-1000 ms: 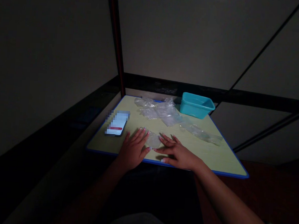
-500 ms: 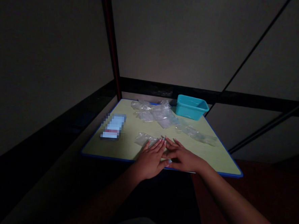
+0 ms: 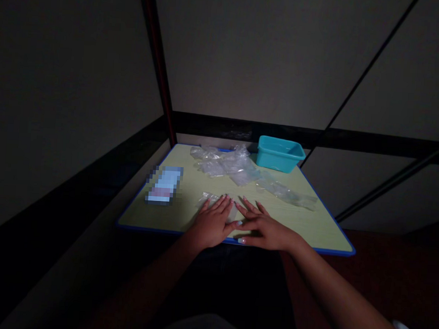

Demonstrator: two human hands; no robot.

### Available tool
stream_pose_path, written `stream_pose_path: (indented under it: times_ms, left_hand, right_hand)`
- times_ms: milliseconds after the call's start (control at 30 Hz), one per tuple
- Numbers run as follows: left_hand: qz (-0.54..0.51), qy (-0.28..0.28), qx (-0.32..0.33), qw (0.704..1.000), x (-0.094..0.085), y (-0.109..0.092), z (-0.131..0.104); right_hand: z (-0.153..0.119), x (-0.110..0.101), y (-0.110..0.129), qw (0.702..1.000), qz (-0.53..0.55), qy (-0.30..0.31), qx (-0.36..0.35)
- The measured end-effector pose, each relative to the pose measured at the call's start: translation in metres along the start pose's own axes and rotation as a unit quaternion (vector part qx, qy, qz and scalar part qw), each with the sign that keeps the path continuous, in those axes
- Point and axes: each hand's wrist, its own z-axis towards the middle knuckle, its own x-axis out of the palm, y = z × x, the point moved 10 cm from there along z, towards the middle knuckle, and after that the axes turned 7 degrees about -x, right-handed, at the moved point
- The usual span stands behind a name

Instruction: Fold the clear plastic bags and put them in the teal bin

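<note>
Left hand [image 3: 212, 227] lies on a clear bag [image 3: 203, 198], right hand [image 3: 263, 228] beside — both with fingers spread — near front edge of the surface [image 3: 184, 214].

bin [image 3: 277, 161]: turquoise | tabletop [image 3: 293, 223]: pale yellow | table rim [image 3: 326, 251]: blue | plastic film [image 3: 210, 197]: colourless, whitish glints

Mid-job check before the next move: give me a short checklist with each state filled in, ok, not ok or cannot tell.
1. Left hand over the small clear plastic bag: ok.
2. Small bag fully visible: not ok, the left hand covers part of it.
3. Right hand touching that bag: cannot tell; its fingertips are close to the bag's right side.
4. Crumpled clear plastic heap apart from both hands: ok, farther back on the table.
5. Phone apart from the left hand: ok.
6. Turquoise tub upright: ok.
</note>
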Motion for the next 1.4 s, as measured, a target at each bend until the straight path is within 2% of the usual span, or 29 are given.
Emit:
stream_pose_path:
  times_ms: [333,500,700,833,967,1100,1400]
  left_hand:
    - [0.032,0.027,-0.019,0.999,-0.005,0.039,0.011]
    - [0.036,0.046,-0.024,0.998,0.000,0.047,0.014]
    - [0.036,0.041,-0.039,0.998,0.003,0.052,0.014]
    - [0.043,0.034,-0.047,0.997,0.003,0.054,0.014]
    - [0.050,0.040,-0.052,0.997,0.003,0.055,0.014]
    - [0.050,0.040,-0.059,0.996,0.003,0.058,0.015]
    - [0.056,0.044,-0.087,0.994,0.001,0.082,0.013]
  right_hand:
    - [0.000,-0.003,0.004,1.000,0.005,0.004,0.003]
    - [0.001,-0.004,0.005,1.000,0.020,-0.001,-0.008]
    - [0.011,-0.011,0.008,0.997,-0.010,-0.081,0.013]
    - [0.026,0.001,0.020,0.998,-0.033,-0.055,0.013]
    - [0.031,0.008,0.021,0.998,-0.043,-0.032,0.023]
    - [0.028,0.008,0.018,0.998,-0.043,-0.026,0.025]
    - [0.016,0.001,0.010,1.000,-0.004,-0.017,0.011]
